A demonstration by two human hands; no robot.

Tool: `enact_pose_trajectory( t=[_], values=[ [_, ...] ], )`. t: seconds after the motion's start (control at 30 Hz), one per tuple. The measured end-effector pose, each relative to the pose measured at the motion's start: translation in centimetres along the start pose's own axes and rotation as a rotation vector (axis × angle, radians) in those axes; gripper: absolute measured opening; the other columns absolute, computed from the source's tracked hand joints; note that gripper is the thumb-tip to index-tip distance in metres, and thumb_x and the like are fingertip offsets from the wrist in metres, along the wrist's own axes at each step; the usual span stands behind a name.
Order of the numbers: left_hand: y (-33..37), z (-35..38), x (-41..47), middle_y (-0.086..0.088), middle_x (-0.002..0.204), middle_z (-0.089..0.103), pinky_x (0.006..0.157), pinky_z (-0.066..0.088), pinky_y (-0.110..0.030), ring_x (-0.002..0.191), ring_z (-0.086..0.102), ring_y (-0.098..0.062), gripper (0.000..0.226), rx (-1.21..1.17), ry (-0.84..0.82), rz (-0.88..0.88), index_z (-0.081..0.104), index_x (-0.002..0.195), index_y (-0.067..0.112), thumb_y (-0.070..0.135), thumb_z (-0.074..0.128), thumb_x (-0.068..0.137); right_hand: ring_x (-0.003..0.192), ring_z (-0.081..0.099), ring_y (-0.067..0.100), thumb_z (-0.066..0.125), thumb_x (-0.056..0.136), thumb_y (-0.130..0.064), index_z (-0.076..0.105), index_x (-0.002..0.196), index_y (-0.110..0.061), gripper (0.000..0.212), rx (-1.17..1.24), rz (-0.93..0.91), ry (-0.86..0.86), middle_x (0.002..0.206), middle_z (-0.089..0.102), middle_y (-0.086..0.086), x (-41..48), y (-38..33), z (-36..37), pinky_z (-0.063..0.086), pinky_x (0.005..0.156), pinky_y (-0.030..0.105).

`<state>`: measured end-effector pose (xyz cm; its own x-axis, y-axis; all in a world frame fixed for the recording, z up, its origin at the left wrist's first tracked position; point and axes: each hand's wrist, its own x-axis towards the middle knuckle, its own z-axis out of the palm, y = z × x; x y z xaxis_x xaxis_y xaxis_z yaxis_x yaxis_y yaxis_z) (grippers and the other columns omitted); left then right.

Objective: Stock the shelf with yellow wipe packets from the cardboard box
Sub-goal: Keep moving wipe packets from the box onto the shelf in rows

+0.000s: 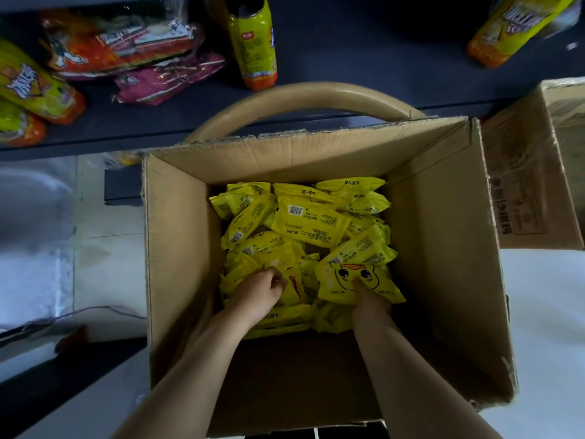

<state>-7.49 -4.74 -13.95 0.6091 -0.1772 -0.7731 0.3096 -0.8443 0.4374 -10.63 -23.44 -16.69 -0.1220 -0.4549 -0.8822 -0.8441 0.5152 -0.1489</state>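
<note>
Two bare forearms reach down from the near edge into an open cardboard box point(177, 248), one on each side. At the bottom of the box lies a loose heap of yellow wipe packets point(310, 220), piled at all angles; some show barcodes and small print, others their fronts.

Her left hand point(262, 289) sits on the near left of the heap, fingers curled tight and pinching the edge of a half-buried packet point(292, 285) with a bit of red print on it. The right hand point(373, 301) grips a duck-faced packet point(345, 280) at the near right of the pile, with the thumb pressed flat on the printed face and the other fingers hidden underneath. That packet is tilted up a little above its neighbours, but it is well inside the box walls.

Beyond the box runs a dark shelf point(348, 58). No yellow wipe packets lie on it — only snack goods: an orange-red bag point(117, 42) on top of a magenta bag point(164, 80) at the left, yellow-and-orange bags point(34, 87) at the far left, one upright yellow pack point(253, 42) near the middle, and another yellow pack point(519, 26) leaning at the top right.

A curved tan bar point(304, 93) arches just behind the box's far flap. A second cardboard box point(531, 172) stands just beside the first on its right, on the pale floor point(107, 232).
</note>
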Motion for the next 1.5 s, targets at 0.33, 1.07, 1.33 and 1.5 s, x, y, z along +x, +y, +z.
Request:
enact_pose_trajectory(
  t=[0.33, 1.07, 1.33, 1.5],
  values=[
    [5.4, 3.6, 4.5, -0.01, 0.072, 0.061, 0.058, 0.054, -0.026, 0.066, 0.06, -0.021, 0.018, -0.93, 0.036, -0.314, 0.058, 0.082, 0.006, 0.016, 0.051, 0.096, 0.116, 0.054, 0.037, 0.065, 0.087, -0.01, 0.055, 0.119, 0.005, 0.037, -0.506, -0.116, 0.089, 0.126, 0.056, 0.022, 0.3, -0.9, -4.5, 0.046, 0.098, 0.044],
    [8.2, 10.2, 11.8, -0.014, 0.102, 0.06, 0.051, 0.056, -0.029, 0.07, 0.063, -0.027, 0.034, -1.174, -0.181, -0.652, 0.055, 0.09, 0.011, 0.045, 0.057, 0.089, 0.111, 0.056, 0.042, 0.065, 0.081, 0.009, 0.047, 0.13, 0.003, 0.053, -0.126, 0.146, -0.133, 0.125, 0.055, 0.027, 4.5, 0.2, -4.4, 0.042, 0.053, 0.036],
    [7.6, 6.3, 10.1, -0.018, 0.091, 0.06, 0.047, 0.056, -0.025, 0.076, 0.062, -0.028, 0.013, -1.003, 0.033, -0.462, 0.056, 0.079, 0.005, 0.008, 0.067, 0.083, 0.11, 0.057, 0.041, 0.071, 0.079, -0.001, 0.05, 0.127, 0.001, 0.052, -0.191, 0.006, -0.105, 0.124, 0.056, 0.024, 3.7, -0.1, -4.0, 0.048, 0.09, 0.054],
    [4.2, 0.9, 8.1, -0.011, 0.091, 0.059, 0.068, 0.047, -0.03, 0.085, 0.058, -0.025, 0.032, -0.528, 0.236, -0.177, 0.046, 0.07, 0.015, 0.014, 0.077, 0.075, 0.112, 0.056, 0.039, 0.072, 0.079, -0.004, 0.053, 0.125, -0.005, 0.05, -0.234, -0.138, -0.098, 0.123, 0.058, 0.021, 2.8, -0.3, -3.8, 0.047, 0.094, 0.055]
  ],
)
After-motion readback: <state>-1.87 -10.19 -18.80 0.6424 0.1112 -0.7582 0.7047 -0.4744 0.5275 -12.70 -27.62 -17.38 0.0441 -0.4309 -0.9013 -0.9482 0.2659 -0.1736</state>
